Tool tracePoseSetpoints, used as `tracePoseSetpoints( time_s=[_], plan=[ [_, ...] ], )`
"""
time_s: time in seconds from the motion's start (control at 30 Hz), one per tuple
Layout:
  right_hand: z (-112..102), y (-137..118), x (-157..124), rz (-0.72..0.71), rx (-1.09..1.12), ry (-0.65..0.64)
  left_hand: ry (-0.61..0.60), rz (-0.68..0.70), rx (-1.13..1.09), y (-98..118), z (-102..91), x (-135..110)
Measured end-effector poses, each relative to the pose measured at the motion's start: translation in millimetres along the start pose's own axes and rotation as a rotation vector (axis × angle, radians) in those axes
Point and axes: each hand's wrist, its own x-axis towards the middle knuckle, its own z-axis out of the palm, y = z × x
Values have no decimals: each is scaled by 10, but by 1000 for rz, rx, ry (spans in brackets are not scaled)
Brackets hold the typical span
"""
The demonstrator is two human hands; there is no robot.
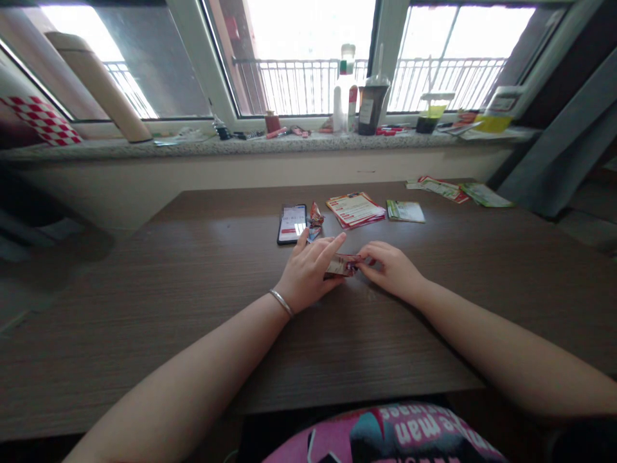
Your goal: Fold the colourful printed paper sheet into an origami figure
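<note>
Fingertips of the right hand [393,269] pinch the right end of a small printed piece [342,264], card or packet being too small to tell, low over the wooden table [183,276] in the head view. The left hand [308,271], below a silver bangle [281,302], has its fingers spread across the piece's left part, thumb along the near side; whether it grips cannot be told. Beyond lie a lit smartphone [292,224], a crumpled orange-red wrapper [315,215] just beside it, and a stack of printed cards [355,210].
</note>
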Motion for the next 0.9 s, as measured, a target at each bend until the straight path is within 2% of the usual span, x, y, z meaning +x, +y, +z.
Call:
tracePoseSetpoints(
  time_s=[0.17, 0.33, 0.53, 0.7, 0.9],
  plan=[
    [18, -20, -10, 41, 126, 43, 34, -50, -63, 10, -4, -6],
    [40, -52, -1, 160, 236, 134, 89, -55, -91, 17, -4, -10],
    [74, -17, 2, 220, 322, 212, 167, 40, -174, 19, 36, -21],
    [100, -10, 3, 255, 399, 201, 184, 31, -193, 17, 87, -26],
    [118, -49, 46, 421, 614, 170, 146, 3, -58, 21, 109, -49]
  ],
)
